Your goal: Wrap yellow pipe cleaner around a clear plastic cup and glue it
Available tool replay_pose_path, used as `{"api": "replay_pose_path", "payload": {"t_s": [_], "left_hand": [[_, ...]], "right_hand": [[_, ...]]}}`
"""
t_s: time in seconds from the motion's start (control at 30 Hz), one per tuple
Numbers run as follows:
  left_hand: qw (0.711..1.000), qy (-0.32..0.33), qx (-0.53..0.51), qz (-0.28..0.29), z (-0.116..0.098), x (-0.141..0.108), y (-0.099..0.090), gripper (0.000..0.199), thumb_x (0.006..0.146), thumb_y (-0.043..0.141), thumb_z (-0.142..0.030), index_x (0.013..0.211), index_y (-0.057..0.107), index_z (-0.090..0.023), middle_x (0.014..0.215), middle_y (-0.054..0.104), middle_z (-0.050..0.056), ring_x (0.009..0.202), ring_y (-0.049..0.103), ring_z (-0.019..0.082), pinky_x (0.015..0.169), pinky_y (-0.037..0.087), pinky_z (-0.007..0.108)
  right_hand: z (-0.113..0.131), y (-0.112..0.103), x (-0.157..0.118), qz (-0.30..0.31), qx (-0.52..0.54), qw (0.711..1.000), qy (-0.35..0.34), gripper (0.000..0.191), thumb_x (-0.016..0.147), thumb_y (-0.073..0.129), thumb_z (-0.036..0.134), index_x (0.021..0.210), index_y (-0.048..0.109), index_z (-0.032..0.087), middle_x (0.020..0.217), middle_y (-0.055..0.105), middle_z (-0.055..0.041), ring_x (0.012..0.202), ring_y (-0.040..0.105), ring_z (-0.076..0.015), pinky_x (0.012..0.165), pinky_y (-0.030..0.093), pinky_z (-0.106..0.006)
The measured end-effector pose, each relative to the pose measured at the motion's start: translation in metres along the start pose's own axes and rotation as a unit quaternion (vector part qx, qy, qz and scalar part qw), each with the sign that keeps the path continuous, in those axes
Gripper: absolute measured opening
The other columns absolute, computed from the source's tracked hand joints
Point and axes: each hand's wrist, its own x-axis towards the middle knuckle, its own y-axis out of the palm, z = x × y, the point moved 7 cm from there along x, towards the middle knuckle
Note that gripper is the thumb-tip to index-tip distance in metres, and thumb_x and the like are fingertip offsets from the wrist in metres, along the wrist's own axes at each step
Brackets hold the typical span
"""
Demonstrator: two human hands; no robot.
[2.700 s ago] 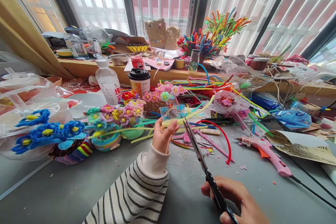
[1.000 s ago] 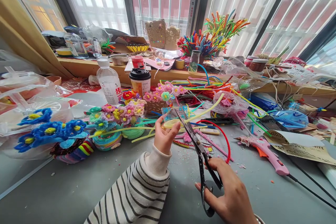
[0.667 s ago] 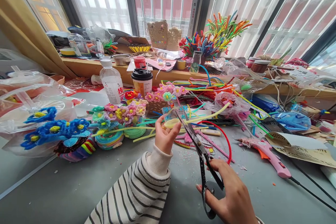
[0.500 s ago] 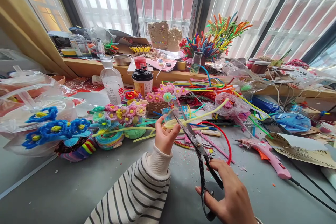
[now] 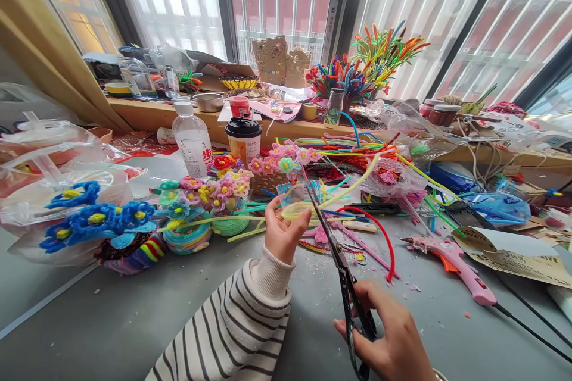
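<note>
My left hand (image 5: 283, 233) pinches a pale yellow pipe cleaner (image 5: 360, 186), looped near the fingers, with a long end reaching up to the right. In my right hand (image 5: 391, 326) are black-handled scissors (image 5: 336, 244), thumb and fingers at the handles. Their blades are nearly together and cross the pipe cleaner just right of my left thumb. Whether the strand is cut through cannot be made out. Other yellow pipe cleaners (image 5: 243, 236) lie left of my left hand. A red pipe cleaner (image 5: 388, 237) curves on the table beyond the scissors.
Blue pipe-cleaner flowers (image 5: 95, 218) and pastel ones (image 5: 223, 190) stand left. A water bottle (image 5: 192, 138) and lidded cup (image 5: 243, 141) stand behind. To the right lies a pink glue gun (image 5: 462, 271) with its cord. Loose pipe cleaners and plastic bags crowd the back.
The scissors' blades and handles have come closer together across the pipe cleaner. Its long end now points more steeply upward. My left hand has hardly moved.
</note>
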Motion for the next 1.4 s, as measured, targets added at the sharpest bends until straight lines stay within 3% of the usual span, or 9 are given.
{"api": "replay_pose_path", "payload": {"t_s": [0.17,0.27,0.4,0.73,0.93,1.2,1.4], "left_hand": [[1.0,0.015,0.007,-0.011,-0.001,-0.001,-0.002,0.069,0.047,0.077,-0.03,0.102,0.036,-0.02,0.083,0.057,0.001,0.075,0.063,0.015,0.077,0.047,0.031],[1.0,0.005,0.015,-0.006,0.0,0.001,-0.003,0.072,0.046,0.077,-0.032,0.103,0.035,-0.02,0.085,0.057,0.002,0.077,0.063,0.015,0.078,0.047,0.032],[1.0,-0.011,0.02,0.0,0.001,0.002,-0.003,0.073,0.045,0.077,-0.034,0.103,0.035,-0.02,0.086,0.058,0.003,0.078,0.062,0.015,0.078,0.046,0.032],[1.0,0.001,-0.002,-0.002,0.0,0.0,-0.002,0.073,0.045,0.078,-0.03,0.103,0.035,-0.019,0.085,0.057,0.001,0.076,0.063,0.014,0.079,0.048,0.032],[1.0,0.013,-0.002,-0.01,0.0,-0.001,-0.001,0.069,0.046,0.078,-0.031,0.101,0.037,-0.019,0.083,0.058,0.001,0.077,0.063,0.016,0.079,0.048,0.034],[1.0,0.001,0.0,-0.003,0.001,0.0,-0.003,0.071,0.046,0.078,-0.033,0.103,0.037,-0.019,0.085,0.059,0.002,0.077,0.062,0.014,0.082,0.046,0.034],[1.0,-0.006,0.008,0.003,0.002,0.001,-0.003,0.074,0.046,0.078,-0.034,0.104,0.036,-0.019,0.085,0.058,0.002,0.077,0.063,0.015,0.082,0.046,0.034]], "right_hand": [[0.0,0.01,-0.002,0.012,0.053,0.998,0.042,0.026,0.069,0.057,0.045,0.069,0.047,0.021,0.051,0.051,0.0043,0.042,0.047,-0.0098,0.038,0.039,-0.019],[0.004,0.006,0.0,-0.017,0.061,0.997,0.035,0.026,0.07,0.054,0.046,0.073,0.052,0.02,0.056,0.056,0.0024,0.044,0.049,-0.0098,0.039,0.038,-0.02],[0.009,0.001,0.002,-0.011,0.054,0.998,0.023,0.03,0.07,0.054,0.048,0.079,0.056,0.02,0.065,0.062,-0.0007,0.052,0.056,-0.0123,0.039,0.039,-0.02],[0.011,0.001,0.004,0.016,-0.02,0.999,-0.021,0.028,0.069,0.059,0.045,0.067,0.047,0.02,0.05,0.051,0.0041,0.043,0.048,-0.0098,0.041,0.041,-0.019],[0.006,0.003,0.001,-0.008,0.029,0.999,0.014,0.031,0.07,0.055,0.051,0.065,0.05,0.02,0.051,0.05,0.0032,0.044,0.045,-0.01,0.041,0.039,-0.02],[-0.004,0.012,-0.002,0.019,0.105,0.992,0.074,0.033,0.067,0.058,0.052,0.066,0.054,0.019,0.05,0.047,0.0043,0.044,0.042,-0.009,0.042,0.037,-0.019],[-0.007,0.015,-0.003,0.027,0.11,0.991,0.076,0.034,0.069,0.056,0.052,0.065,0.055,0.018,0.054,0.051,0.0023,0.047,0.042,-0.0096,0.044,0.036,-0.019]]}}
